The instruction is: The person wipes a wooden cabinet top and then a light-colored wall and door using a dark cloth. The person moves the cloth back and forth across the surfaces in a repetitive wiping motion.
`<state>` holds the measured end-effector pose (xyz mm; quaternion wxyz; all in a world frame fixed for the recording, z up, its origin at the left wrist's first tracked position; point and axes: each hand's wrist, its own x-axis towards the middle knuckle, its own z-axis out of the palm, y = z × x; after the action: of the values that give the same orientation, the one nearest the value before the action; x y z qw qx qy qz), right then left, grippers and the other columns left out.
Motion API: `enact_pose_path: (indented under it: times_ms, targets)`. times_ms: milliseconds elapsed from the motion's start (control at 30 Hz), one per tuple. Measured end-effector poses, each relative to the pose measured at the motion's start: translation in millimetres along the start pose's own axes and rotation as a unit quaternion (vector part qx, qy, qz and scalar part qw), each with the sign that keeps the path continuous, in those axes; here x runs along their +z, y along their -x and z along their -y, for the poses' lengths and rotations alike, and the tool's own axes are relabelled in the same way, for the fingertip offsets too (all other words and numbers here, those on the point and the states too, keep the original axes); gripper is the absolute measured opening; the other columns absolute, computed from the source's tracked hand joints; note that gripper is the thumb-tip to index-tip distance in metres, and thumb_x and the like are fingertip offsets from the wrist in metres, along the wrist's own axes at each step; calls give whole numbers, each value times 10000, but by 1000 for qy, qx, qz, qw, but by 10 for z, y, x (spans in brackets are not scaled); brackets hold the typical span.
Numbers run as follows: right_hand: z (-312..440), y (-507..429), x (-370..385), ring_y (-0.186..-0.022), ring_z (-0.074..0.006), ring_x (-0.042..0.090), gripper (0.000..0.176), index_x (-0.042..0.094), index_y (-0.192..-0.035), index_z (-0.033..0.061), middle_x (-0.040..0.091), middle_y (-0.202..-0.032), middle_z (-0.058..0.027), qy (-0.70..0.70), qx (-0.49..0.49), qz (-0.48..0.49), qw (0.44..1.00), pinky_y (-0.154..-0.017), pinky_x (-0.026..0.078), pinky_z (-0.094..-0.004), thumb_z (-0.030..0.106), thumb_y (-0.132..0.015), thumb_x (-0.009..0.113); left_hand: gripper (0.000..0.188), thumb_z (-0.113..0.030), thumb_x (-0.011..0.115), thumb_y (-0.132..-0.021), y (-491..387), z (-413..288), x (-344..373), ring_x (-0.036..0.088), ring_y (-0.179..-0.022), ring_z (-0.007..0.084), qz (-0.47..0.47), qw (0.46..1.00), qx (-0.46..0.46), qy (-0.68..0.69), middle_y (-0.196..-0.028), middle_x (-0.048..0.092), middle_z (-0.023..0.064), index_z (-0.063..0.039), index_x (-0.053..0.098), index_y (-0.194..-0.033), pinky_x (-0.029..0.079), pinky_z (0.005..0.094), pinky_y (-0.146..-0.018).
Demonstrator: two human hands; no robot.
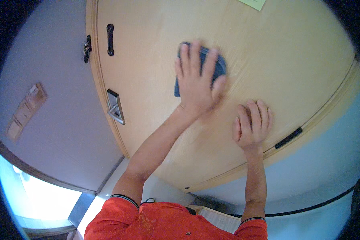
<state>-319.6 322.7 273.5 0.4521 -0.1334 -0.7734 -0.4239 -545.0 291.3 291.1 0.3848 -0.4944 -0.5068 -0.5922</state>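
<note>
My left hand (196, 81) is pressed flat, fingers spread, over a folded dark blue cloth (219, 67), holding it against a pale wooden door (156, 60). Part of the cloth shows above the fingers and to the left of the palm. Lower and to the right, my right hand (253, 124) is by the door face with its fingers loosely bent and slightly apart. Nothing is seen in it, though its palm is hidden. Whether its fingertips touch the wood cannot be told. Both hands are a little blurred.
Along the door's left side are a dark pull handle (110, 40), a metal lever handle (116, 108) and a latch (87, 49) on the frame. A black hinge (288, 138) sits at the right edge. A switch panel (27, 111) is on the left wall; green paper (255, 3) is at the top.
</note>
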Motion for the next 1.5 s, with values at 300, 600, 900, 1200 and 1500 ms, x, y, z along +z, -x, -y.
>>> enact_pose_path:
  times_ms: [300,600,900,1200,1500]
  targets:
    - [147,-59,84,-1404,-390,474,396,654,-1374,233,548,-1507,-109,36,33,66,997,-1151,316,-631,400,-1020,592,674,-359,561,-1021,80,303,120,200,-1536,552,-105,984,-138,-30,-1669,254,305,-59,384,-1597,160,670,-1215]
    - [302,-89,168,-1456,-422,442,458,559,-1476,257,494,-1591,-128,36,56,42,997,-1187,264,-623,485,-1099,436,700,-382,603,-972,1199,-59,-40,164,-1555,557,77,997,-21,1,-1696,214,296,-99,429,-1588,121,672,-1236]
    - [284,-37,187,-1476,-409,427,474,568,-1487,237,487,-1601,-137,45,33,65,996,-1200,257,-601,477,-1094,456,638,-321,487,-1055,698,660,-6,163,-1568,512,-83,966,-242,-20,-1694,204,306,-28,358,-1607,136,569,-1269]
    - [525,-194,337,-1484,-423,414,528,564,-1499,172,471,-1602,-175,43,-48,117,991,-1190,263,-618,491,-1094,452,702,-348,582,-994,1542,110,3,152,-1563,544,25,992,-122,5,-1705,181,296,-62,383,-1603,118,675,-1233]
    - [814,-377,596,-1506,-418,387,538,527,-1535,243,446,-1635,-114,52,-21,133,990,-1219,193,-628,533,-1098,407,667,-333,553,-1012,1071,835,-44,161,-1560,539,-51,967,-250,-10,-1700,189,300,-51,393,-1596,134,633,-1248]
